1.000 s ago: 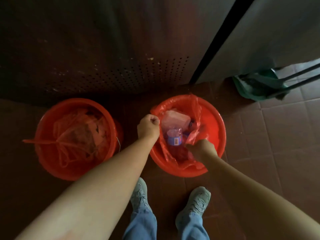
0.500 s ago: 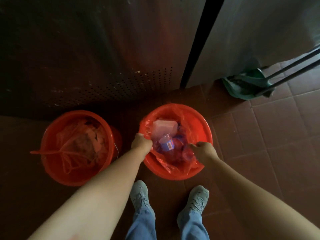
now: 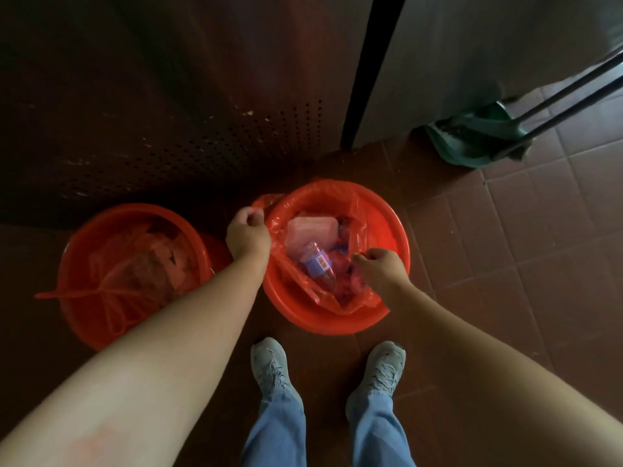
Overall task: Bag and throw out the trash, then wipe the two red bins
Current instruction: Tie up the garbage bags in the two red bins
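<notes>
Two red bins stand on the tiled floor. The right bin point(image 3: 387, 224) holds a red plastic liner bag point(image 3: 357, 210) with trash inside: a clear food box point(image 3: 312, 229) and a plastic bottle with a blue label point(image 3: 317, 264). My left hand point(image 3: 247, 235) grips the bag's left edge at the bin rim, pulling it up and outward. My right hand point(image 3: 381, 271) pinches the bag's edge at the near right side. The left bin point(image 3: 84, 244) holds a tied red bag of trash point(image 3: 135, 271).
A dark perforated metal panel point(image 3: 202, 136) rises right behind the bins. A green dustpan with long dark handles point(image 3: 478, 136) leans by the grey wall at the right. My two grey shoes point(image 3: 269, 365) stand just in front of the right bin. Open tiled floor lies to the right.
My left hand has lifted the bag's left edge off the rim and pulled it outward. My right hand has shifted inward over the bag. The view has moved slightly.
</notes>
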Demonstrator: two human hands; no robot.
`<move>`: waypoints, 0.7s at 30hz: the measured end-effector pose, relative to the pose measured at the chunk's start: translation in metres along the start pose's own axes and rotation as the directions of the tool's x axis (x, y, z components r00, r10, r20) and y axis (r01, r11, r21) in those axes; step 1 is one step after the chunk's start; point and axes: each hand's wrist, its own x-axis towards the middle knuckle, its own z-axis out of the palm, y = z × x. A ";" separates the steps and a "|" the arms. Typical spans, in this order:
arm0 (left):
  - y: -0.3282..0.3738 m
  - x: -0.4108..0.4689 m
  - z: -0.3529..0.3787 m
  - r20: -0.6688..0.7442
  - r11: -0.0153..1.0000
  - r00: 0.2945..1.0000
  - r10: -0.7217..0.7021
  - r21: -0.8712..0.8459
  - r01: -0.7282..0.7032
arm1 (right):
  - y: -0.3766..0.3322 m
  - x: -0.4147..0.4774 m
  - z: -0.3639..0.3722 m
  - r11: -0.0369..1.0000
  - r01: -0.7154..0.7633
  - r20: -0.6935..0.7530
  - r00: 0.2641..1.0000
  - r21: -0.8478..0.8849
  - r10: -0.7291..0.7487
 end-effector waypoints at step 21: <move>0.072 -0.097 -0.043 0.506 1.000 0.862 0.022 -0.021 -0.013 | -0.070 -0.067 -0.050 0.735 -0.184 0.265 0.964 0.652 0.007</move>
